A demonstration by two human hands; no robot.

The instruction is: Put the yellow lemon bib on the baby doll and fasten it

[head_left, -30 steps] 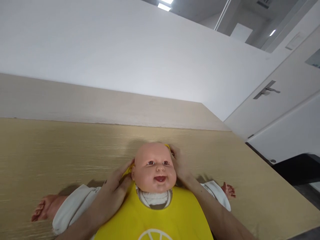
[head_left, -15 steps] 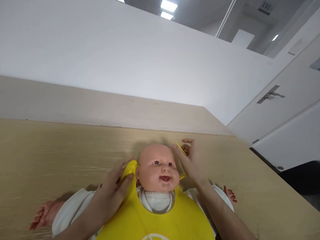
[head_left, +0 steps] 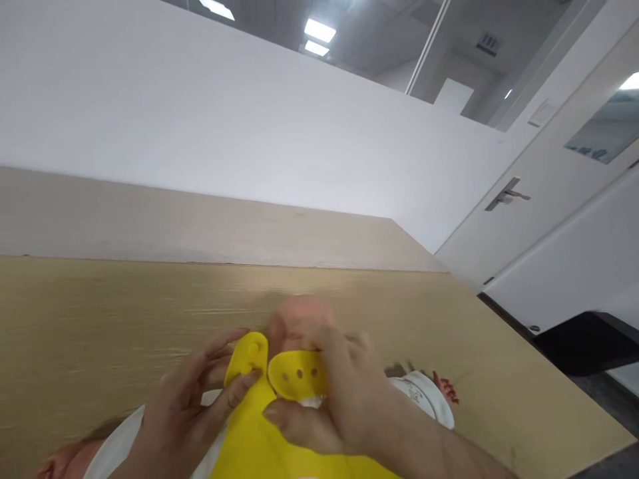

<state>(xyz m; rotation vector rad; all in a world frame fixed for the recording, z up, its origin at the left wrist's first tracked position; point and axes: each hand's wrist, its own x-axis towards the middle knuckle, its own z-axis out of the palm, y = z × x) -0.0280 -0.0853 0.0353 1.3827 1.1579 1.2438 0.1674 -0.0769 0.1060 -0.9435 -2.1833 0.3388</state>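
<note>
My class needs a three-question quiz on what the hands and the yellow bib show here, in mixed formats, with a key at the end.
1. Multiple choice: how many holes show in the strap end held by the right hand? A) One B) Three C) Six
2. True or false: nothing blocks the view of the doll's face.
3. Fill in: the left hand holds the bib's other strap, which bears a raised ____.

Key
1: B
2: False; the right hand and its strap end hide part of the doll's head.
3: stud
</note>
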